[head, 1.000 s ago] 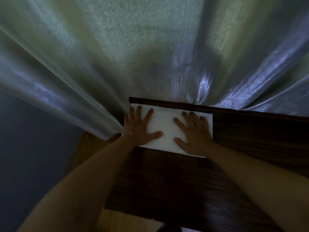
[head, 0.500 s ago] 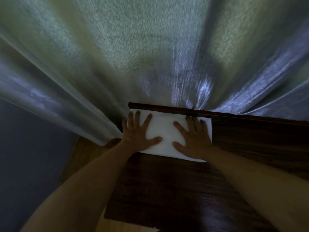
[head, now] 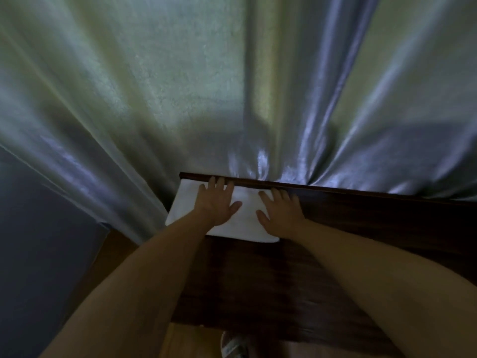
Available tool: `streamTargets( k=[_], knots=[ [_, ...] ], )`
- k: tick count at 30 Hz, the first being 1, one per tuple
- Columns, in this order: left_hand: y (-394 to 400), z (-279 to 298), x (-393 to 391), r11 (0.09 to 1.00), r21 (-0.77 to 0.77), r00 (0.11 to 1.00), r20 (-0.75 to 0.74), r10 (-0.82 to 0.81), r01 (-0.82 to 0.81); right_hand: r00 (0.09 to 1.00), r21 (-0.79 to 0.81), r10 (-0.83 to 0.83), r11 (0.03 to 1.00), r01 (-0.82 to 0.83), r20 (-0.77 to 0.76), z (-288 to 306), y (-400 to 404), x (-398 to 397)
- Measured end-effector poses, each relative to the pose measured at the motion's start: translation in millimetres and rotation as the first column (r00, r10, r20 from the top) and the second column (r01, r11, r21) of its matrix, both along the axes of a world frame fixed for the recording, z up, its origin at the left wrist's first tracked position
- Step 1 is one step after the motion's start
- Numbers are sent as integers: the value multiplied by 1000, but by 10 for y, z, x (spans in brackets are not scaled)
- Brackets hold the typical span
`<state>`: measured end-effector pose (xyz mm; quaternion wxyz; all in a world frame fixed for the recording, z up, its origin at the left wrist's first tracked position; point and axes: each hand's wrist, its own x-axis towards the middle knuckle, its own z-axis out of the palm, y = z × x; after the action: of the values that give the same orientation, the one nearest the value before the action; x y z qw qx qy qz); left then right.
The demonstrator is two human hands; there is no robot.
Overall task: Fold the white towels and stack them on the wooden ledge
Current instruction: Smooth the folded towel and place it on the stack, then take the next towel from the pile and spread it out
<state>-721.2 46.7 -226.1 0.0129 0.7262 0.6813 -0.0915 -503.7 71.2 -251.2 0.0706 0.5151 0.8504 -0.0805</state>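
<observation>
Both hands lay flat, fingers straight, grasping nothing. The left hand [head: 215, 204] pressed the middle of the folded towel [head: 244, 220]; the right hand [head: 280, 211] pressed its 3 o'clock end, fingertips near the back rail.

Change over the last second: the towel had slid toward 9 o'clock along the ledge [head: 361, 218]. Its left end now overhung the ledge's end and touched the curtain [head: 154, 112]. The left hand had moved from the towel's left edge to its middle, fingertips reaching the raised lip at 12 o'clock.

Judgement: the towel was folded and placed; this looked like final seating or smoothing. The overhang suggested it might need pulling back toward 3 o'clock for a stable stack. Only one towel was visible; thickness hard to judge, light dim.

Surroundings: the curtain hung directly behind the ledge from 9 to 3 o'clock, crowding the back edge. Bare floor [head: 185, 339] and a sandal [head: 233, 344] showed at 6 o'clock.
</observation>
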Motion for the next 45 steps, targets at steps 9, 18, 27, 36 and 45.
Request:
streamTargets(
  k=[9, 18, 27, 36, 45],
  knots=[
    [-173, 755, 1603, 958, 122, 965, 10, -263, 260, 995, 161, -75, 983, 86, -73, 887, -357, 1461],
    [-309, 1132, 3418, 878, 182, 888, 42, -457, 443, 955, 269, -287, 916, 296, -74, 1483, -820, 3334],
    [-328, 1175, 4849, 800, 208, 779, 191, -597, 563, 836, 279, -544, 795, 539, -65, 1646, -1263, 4783],
    [-15, 1350, 5925, 601, 239, 586, 136, -799, 763, 666, 342, -746, 631, 697, 18, 1867, -1579, 5560],
    [143, 1555, 6790, 453, 261, 449, 77, -890, 852, 491, 388, -871, 450, 805, -10, 2139, -1884, 6228]
  ],
)
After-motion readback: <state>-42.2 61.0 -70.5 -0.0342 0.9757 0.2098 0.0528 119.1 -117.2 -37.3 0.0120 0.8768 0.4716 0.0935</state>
